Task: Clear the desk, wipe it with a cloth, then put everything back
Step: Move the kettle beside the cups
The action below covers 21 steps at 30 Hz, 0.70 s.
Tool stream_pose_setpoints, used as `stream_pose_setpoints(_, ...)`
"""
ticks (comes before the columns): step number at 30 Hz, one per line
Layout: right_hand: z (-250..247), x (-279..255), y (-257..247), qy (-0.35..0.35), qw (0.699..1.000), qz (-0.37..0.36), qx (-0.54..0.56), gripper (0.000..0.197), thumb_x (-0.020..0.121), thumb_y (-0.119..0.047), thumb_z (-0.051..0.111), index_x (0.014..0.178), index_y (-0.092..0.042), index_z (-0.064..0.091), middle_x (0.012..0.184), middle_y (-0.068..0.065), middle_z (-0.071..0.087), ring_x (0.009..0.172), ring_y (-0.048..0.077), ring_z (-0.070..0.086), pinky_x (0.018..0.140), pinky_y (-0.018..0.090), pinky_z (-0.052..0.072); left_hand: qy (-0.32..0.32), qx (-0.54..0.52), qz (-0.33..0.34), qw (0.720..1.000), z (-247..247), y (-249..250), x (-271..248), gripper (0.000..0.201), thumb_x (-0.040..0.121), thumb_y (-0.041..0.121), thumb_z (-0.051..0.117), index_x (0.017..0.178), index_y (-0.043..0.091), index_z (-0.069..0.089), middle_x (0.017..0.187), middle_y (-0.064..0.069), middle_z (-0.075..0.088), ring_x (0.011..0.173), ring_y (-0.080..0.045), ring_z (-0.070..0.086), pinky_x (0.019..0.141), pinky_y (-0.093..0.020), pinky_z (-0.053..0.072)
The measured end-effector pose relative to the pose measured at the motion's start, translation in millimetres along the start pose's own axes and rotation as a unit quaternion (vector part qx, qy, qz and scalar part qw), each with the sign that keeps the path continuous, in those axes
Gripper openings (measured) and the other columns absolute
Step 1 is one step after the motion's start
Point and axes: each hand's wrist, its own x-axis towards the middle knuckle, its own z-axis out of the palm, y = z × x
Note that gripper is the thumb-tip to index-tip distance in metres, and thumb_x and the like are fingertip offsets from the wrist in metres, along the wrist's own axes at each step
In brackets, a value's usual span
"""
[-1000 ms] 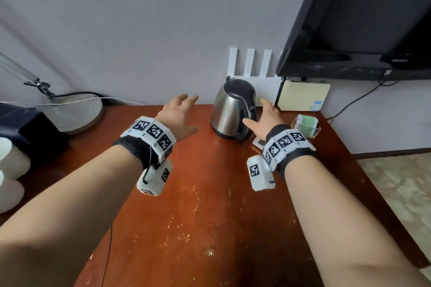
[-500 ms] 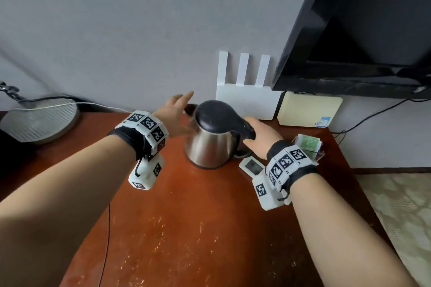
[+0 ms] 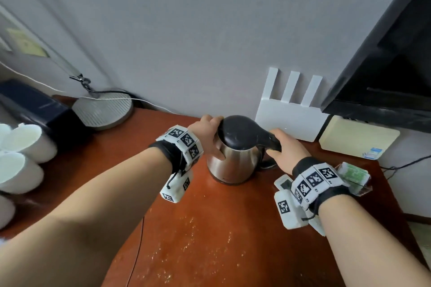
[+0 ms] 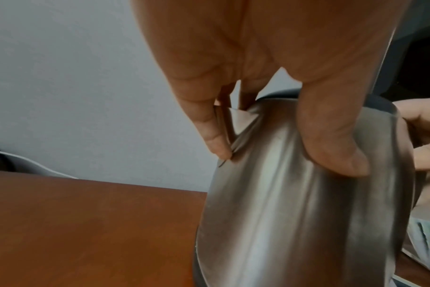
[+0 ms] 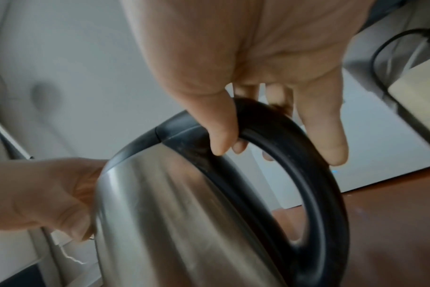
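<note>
Steel kettle (image 3: 233, 161) now has both hands on it: the left hand (image 3: 207, 137), open a second ago, wraps its body, the right hand (image 3: 285, 149) curls fingers (image 5: 224, 136) round the handle. It stands at the worktop (image 3: 210, 228) back; lifting seems next.

Black wristbands (image 3: 173, 149) with checkered marker tags, white camera pods (image 3: 288, 211)

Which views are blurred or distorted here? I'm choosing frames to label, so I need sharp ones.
Head view: wide-angle bending at the edges, cups at left smeared, kettle fairly sharp. Left wrist view: left hand fills the frame, soft; steel streaked with glare. Right wrist view: right hand and black handle soft, background blurred.
</note>
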Motion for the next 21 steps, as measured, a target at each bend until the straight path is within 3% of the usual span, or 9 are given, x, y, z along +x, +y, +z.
stream_pose_setpoints(3, 10, 6, -35, -0.003, 0.999, -0.044, 0.000, 0.040, 0.090, -0.008, 0.053, 0.129, -0.014, 0.045, 0.125, 0.009, 0.057, 0.114, 0.027, 0.054, 0.094, 0.029, 0.038, 0.028, -0.007, -0.019, 0.999, -15, -34, -22, 0.113, 0.064, 0.042, 0.083, 0.150, 0.018, 0.014, 0.140, -0.008, 0.033, 0.122, -0.029, 0.048, 0.103, -0.039, 0.041)
stream_pose_setpoints(10, 68, 19, -142, -0.021, 0.994, -0.105, 0.024, 0.042, 0.090, -0.009, 0.053, 0.130, -0.015, 0.043, 0.123, 0.010, 0.059, 0.111, 0.028, 0.055, 0.093, 0.030, 0.041, 0.060, 0.012, -0.067, 0.996, -59, -141, -73, 0.114, 0.063, 0.041, 0.084, 0.150, 0.016, 0.014, 0.143, -0.009, 0.028, 0.130, -0.027, 0.039, 0.108, -0.033, 0.035)
stream_pose_setpoints(16, 115, 35, -214, -0.029, 0.993, -0.111, 0.038, 0.037, 0.088, -0.008, 0.054, 0.124, -0.014, 0.048, 0.116, 0.011, 0.061, 0.105, 0.029, 0.057, 0.091, 0.033, 0.044, 0.067, 0.023, -0.091, 0.993, -78, -214, -94, 0.111, 0.063, 0.047, 0.082, 0.150, 0.023, 0.016, 0.138, -0.007, 0.033, 0.130, -0.029, 0.038, 0.105, -0.035, 0.034)
stream_pose_setpoints(21, 137, 51, -251, -0.023, 0.994, -0.102, 0.018, 0.039, 0.090, -0.008, 0.053, 0.127, -0.012, 0.045, 0.120, 0.012, 0.058, 0.108, 0.030, 0.056, 0.091, 0.033, 0.042, 0.049, 0.074, -0.107, 0.990, -90, -251, -87, 0.113, 0.061, 0.051, 0.082, 0.149, 0.018, 0.018, 0.138, -0.009, 0.036, 0.130, -0.030, 0.037, 0.106, -0.038, 0.035)
